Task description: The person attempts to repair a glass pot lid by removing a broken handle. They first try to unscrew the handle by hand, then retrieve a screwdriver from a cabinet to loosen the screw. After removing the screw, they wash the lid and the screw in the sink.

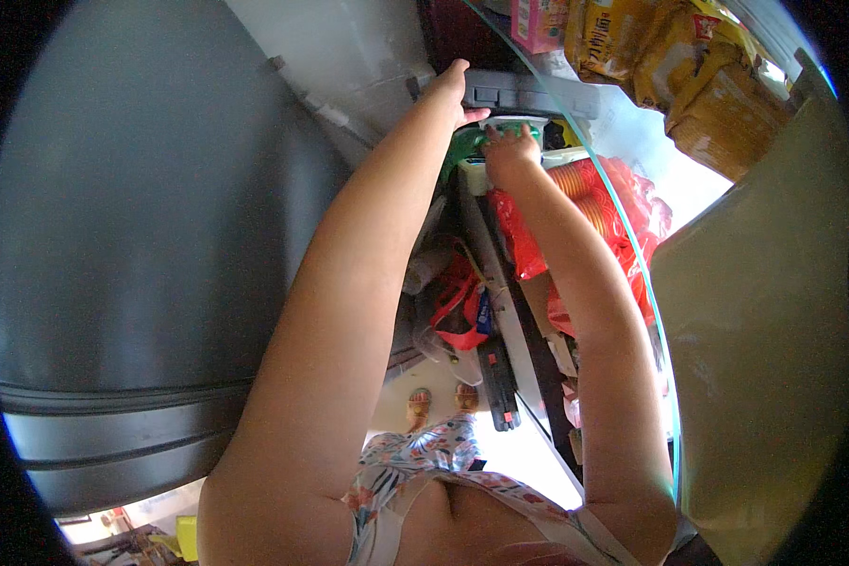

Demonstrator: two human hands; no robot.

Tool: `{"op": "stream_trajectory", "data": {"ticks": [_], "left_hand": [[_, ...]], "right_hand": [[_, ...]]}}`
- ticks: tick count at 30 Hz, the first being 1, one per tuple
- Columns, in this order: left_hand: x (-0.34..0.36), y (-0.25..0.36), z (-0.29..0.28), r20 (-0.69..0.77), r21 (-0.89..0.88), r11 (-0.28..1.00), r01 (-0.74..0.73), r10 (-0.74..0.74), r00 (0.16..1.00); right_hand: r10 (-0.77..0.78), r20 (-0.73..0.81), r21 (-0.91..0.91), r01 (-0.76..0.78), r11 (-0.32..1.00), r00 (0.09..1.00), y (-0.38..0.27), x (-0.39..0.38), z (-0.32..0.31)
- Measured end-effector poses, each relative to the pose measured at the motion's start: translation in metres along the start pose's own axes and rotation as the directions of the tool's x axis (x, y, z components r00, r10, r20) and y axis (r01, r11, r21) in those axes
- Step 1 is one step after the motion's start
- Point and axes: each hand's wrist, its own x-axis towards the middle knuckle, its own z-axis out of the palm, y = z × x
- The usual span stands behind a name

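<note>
My left hand (pixel 458 98) is at the far end of the shelf, thumb above and fingers below the end of a dark grey flat plastic case (pixel 528 92), closed around it. Just nearer, my right hand (pixel 511 154) reaches in with its fingers apart over a pale container with something green (pixel 516 126) in it. Whether those fingertips touch the green thing or only hover is hard to see. Another shiny green piece (pixel 462 149) shows below my left wrist. Beside my right forearm are red plastic bags (pixel 524 241) with stacked orange ridged cups (pixel 590 203).
A large dark grey cabinet-like surface (pixel 151 217) fills the left. A glass edge (pixel 623 212) curves down the right, beside a beige panel (pixel 755 368). Yellow-brown packages (pixel 717 104) and a pink box (pixel 540 24) stand at the upper right. A red bag (pixel 457 302) lies low between my arms.
</note>
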Motion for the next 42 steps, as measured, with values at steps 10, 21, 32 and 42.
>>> {"op": "stream_trajectory", "data": {"ticks": [10,21,32,42], "left_hand": [[-0.006,0.002,-0.005,0.012,0.027,1.000,0.009,-0.009,1.000],[-0.016,0.004,-0.008,-0.029,0.009,1.000,0.007,-0.007,1.000],[-0.029,0.001,0.012,-0.070,0.013,0.996,-0.087,0.088,0.994],[-0.035,-0.063,-0.006,-0.130,0.129,0.944,-0.302,0.318,0.939]], "right_hand": [[0.027,-0.046,0.135,-0.020,0.991,0.999,0.050,0.009,0.017],[-0.215,-0.367,0.054,0.252,0.966,0.905,0.068,0.040,0.061],[0.084,-0.251,0.359,0.012,0.933,0.964,0.140,0.003,0.051],[0.367,-0.475,0.632,0.019,0.775,0.800,0.143,-0.040,0.055]]}}
